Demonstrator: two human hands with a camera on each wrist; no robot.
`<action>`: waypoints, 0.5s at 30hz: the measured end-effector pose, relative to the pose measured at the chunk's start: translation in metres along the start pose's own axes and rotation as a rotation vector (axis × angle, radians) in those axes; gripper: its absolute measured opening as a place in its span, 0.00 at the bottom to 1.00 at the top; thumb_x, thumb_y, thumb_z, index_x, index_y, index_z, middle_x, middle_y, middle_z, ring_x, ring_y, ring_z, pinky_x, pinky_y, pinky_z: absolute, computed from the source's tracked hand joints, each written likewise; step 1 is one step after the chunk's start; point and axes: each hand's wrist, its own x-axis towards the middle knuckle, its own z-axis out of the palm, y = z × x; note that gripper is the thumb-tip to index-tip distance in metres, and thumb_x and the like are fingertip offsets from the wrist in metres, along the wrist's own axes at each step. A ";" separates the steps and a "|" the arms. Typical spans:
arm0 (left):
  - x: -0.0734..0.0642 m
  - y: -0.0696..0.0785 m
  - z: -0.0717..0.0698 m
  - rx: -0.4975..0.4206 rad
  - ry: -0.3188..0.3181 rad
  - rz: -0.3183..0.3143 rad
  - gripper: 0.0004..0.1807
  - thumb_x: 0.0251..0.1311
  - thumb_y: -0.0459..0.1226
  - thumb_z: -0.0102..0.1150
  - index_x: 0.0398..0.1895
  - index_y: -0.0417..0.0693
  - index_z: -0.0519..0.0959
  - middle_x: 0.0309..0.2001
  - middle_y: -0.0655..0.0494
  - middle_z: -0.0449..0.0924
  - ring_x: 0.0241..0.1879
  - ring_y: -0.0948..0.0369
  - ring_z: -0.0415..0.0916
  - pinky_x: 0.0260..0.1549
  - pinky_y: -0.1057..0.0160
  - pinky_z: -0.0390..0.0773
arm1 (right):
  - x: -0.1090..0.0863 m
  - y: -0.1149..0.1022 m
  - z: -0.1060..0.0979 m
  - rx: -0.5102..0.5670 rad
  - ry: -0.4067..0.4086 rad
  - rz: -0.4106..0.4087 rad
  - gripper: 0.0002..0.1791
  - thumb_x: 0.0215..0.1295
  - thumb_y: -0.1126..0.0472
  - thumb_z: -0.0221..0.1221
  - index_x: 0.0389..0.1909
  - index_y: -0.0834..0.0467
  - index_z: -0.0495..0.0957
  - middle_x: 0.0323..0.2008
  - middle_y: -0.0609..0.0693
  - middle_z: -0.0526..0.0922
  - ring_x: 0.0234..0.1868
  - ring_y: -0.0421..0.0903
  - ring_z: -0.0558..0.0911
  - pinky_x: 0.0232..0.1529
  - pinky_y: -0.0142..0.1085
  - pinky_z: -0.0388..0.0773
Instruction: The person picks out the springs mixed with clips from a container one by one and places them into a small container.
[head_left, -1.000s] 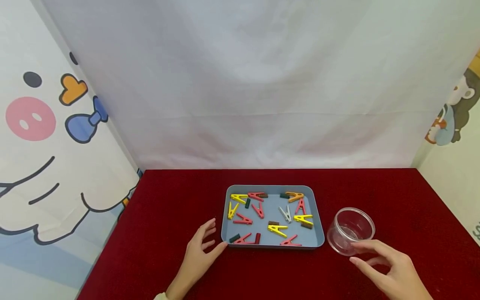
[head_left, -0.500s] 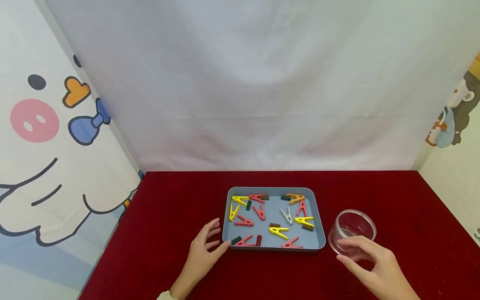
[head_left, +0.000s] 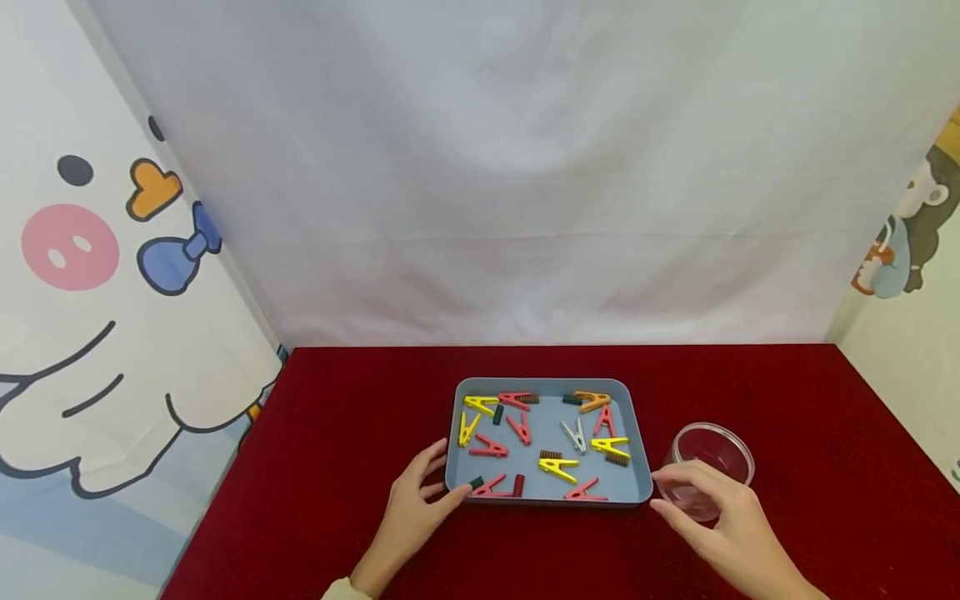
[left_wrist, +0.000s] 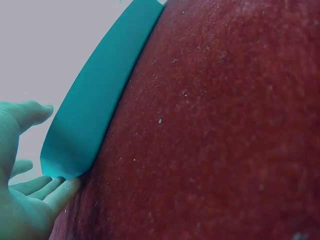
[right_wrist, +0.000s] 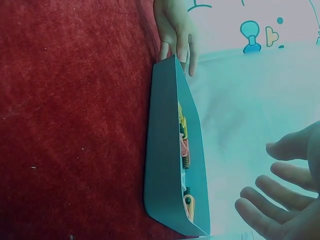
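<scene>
A shallow grey-blue tray (head_left: 551, 429) lies on the red cloth. It holds several plastic clips in yellow, red, orange and white, such as a yellow clip (head_left: 558, 468) near the middle. Small ribbed coil-like pieces, among them a red one (head_left: 518, 485), lie between them. At the tray's front left corner, my left hand (head_left: 414, 507) has its fingertips against the wall, thumb at the front rim. My right hand (head_left: 716, 521) is beside the front right corner, fingers loosely bent and holding nothing. Partly behind it stands a round clear plastic jar (head_left: 723, 446).
Dark red cloth (head_left: 360, 400) covers the table. A white curtain (head_left: 525, 208) hangs along its back edge. Printed cartoon panels stand on both sides, the left panel (head_left: 67, 333) showing a large white figure.
My right hand has moved left from the jar's front to the tray's right corner. My left hand has come slightly closer onto the tray's left corner. The clips lie as before.
</scene>
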 end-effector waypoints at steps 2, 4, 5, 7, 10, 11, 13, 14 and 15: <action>0.000 -0.001 0.001 0.002 -0.002 -0.004 0.40 0.52 0.43 0.70 0.68 0.47 0.64 0.64 0.48 0.66 0.59 0.52 0.69 0.44 0.62 0.78 | 0.002 -0.001 0.002 0.003 -0.012 0.022 0.15 0.53 0.64 0.69 0.41 0.49 0.80 0.37 0.41 0.79 0.30 0.38 0.81 0.30 0.31 0.80; 0.000 -0.001 0.002 -0.001 -0.003 -0.003 0.40 0.52 0.43 0.70 0.67 0.46 0.64 0.64 0.47 0.66 0.59 0.51 0.69 0.44 0.62 0.78 | 0.005 0.000 0.004 0.000 -0.015 0.024 0.15 0.53 0.64 0.69 0.41 0.49 0.80 0.37 0.41 0.79 0.30 0.39 0.81 0.32 0.31 0.80; 0.001 -0.001 0.002 -0.005 -0.005 -0.001 0.39 0.52 0.43 0.70 0.67 0.46 0.64 0.64 0.47 0.66 0.59 0.50 0.69 0.44 0.61 0.78 | 0.006 0.000 0.005 -0.005 -0.015 0.019 0.15 0.53 0.64 0.69 0.40 0.49 0.80 0.36 0.41 0.79 0.30 0.38 0.80 0.32 0.31 0.80; 0.001 0.000 0.003 -0.008 -0.010 0.004 0.39 0.52 0.42 0.70 0.67 0.45 0.65 0.63 0.46 0.66 0.59 0.50 0.68 0.43 0.61 0.78 | 0.008 0.002 0.007 -0.018 -0.009 0.002 0.15 0.52 0.66 0.70 0.40 0.49 0.80 0.35 0.40 0.79 0.29 0.37 0.79 0.31 0.31 0.80; 0.000 0.004 0.003 -0.005 -0.015 0.016 0.38 0.53 0.40 0.70 0.66 0.44 0.65 0.63 0.45 0.66 0.59 0.48 0.68 0.43 0.60 0.78 | 0.011 0.005 0.011 -0.049 0.007 -0.040 0.17 0.49 0.68 0.70 0.39 0.48 0.80 0.33 0.39 0.78 0.28 0.36 0.76 0.28 0.29 0.77; 0.000 0.008 0.003 -0.006 -0.017 0.017 0.38 0.53 0.39 0.70 0.66 0.42 0.65 0.62 0.43 0.66 0.59 0.47 0.67 0.43 0.58 0.78 | 0.013 0.005 0.012 -0.058 0.013 -0.055 0.18 0.48 0.69 0.71 0.38 0.48 0.80 0.32 0.39 0.78 0.28 0.36 0.75 0.27 0.29 0.76; -0.002 0.018 0.002 -0.002 -0.023 0.010 0.37 0.53 0.37 0.69 0.66 0.39 0.65 0.62 0.41 0.66 0.59 0.45 0.67 0.44 0.56 0.78 | 0.015 0.006 0.014 -0.073 0.022 -0.081 0.19 0.47 0.70 0.71 0.38 0.48 0.80 0.31 0.38 0.77 0.28 0.37 0.74 0.25 0.29 0.75; -0.003 0.023 0.001 0.000 -0.027 0.003 0.37 0.53 0.36 0.69 0.66 0.38 0.65 0.62 0.39 0.66 0.59 0.44 0.67 0.44 0.54 0.78 | 0.016 0.006 0.015 -0.078 0.025 -0.094 0.20 0.46 0.71 0.71 0.38 0.48 0.80 0.31 0.38 0.77 0.28 0.37 0.74 0.25 0.29 0.74; -0.004 0.028 0.000 -0.003 -0.030 -0.004 0.37 0.53 0.35 0.69 0.65 0.36 0.65 0.62 0.38 0.66 0.59 0.43 0.66 0.44 0.53 0.77 | 0.017 0.006 0.016 -0.083 0.026 -0.102 0.20 0.46 0.71 0.71 0.38 0.48 0.80 0.31 0.37 0.77 0.27 0.38 0.74 0.24 0.29 0.74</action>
